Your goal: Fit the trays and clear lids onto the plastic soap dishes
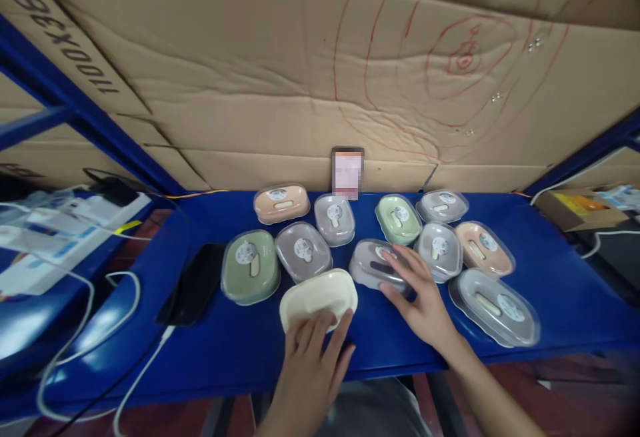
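The fingers of my left hand [315, 350] lie spread over the near side of a cream oval soap box [319, 293], at the front middle of the blue table. Its upper face shows no label or clear cover. My right hand [423, 297] reaches over a grey soap box [367, 263] with a clear lid. The thumb is at its near side and the fingers are on top by the round label, closed around it. A dark slot shows under the lid. Just left of the cream one sit a mauve soap box [304, 250] and a green soap box [250, 267].
Several more clear-lidded soap boxes stand around, including a peach one [281, 203] and a grey one [495, 307]. A black phone [193, 283] lies at left beside white cables and a power strip [75, 243]. Cardboard [240, 77] walls the back; a small device [348, 173] leans there.
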Available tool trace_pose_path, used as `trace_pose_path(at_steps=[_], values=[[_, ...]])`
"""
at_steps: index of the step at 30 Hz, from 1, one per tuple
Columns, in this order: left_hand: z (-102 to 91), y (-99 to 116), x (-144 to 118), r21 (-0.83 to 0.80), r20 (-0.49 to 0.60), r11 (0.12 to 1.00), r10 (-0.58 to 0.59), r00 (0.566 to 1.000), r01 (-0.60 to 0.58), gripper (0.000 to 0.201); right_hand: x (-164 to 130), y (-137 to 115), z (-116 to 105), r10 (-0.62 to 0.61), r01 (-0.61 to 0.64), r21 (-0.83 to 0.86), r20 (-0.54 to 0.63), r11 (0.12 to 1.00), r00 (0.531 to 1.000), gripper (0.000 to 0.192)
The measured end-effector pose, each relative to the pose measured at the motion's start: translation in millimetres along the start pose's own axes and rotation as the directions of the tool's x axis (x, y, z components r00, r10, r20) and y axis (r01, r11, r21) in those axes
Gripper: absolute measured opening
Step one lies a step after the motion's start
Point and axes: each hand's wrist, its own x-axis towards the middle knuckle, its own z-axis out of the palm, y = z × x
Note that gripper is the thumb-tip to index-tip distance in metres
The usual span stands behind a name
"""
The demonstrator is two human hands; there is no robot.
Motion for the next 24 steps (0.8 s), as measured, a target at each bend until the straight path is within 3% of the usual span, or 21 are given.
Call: trace_pose_path(at_steps=[3,6,11,17,21,24], values=[[-2.8,1,1,-0.066,0.081,0.993,0.101,0.992,-0.096,0.039,15,-3,4,0.022,-0.022,0.049,0.008,0.999,1.0,0.046],[0.9,3,9,-0.033,0.088,0.988,0.151,0.985,-0.148,0.044,23,-8,6,0.005,-0.007,0.071,0.029,0.997,1.0,0.044],[14.1,5,20,0.016,0.065,0.991,0.134,0.989,-0.135,0.059,22,-16,3,-0.007,0.001,0.08,0.075,0.997,0.997,0.044],[13.2,7,25,-0.054,0.089,0.991,0.129,0.988,-0.125,0.052,33,-12,-4,0.014,-0.014,0.019,0.031,1.0,0.999,0.045],[-7.5,-20,31,-0.099,0.043,0.992,0.082,0.996,-0.078,0.044,28,-25,3,-0.094,0.088,-0.25,-0.014,0.964,0.995,0.041],[-21.8,-58,31,0.043,-0.069,0.991,-0.123,0.99,0.126,0.044,19,-46,17,-0.271,0.299,-0.293,0.132,0.908,0.954,0.041]])
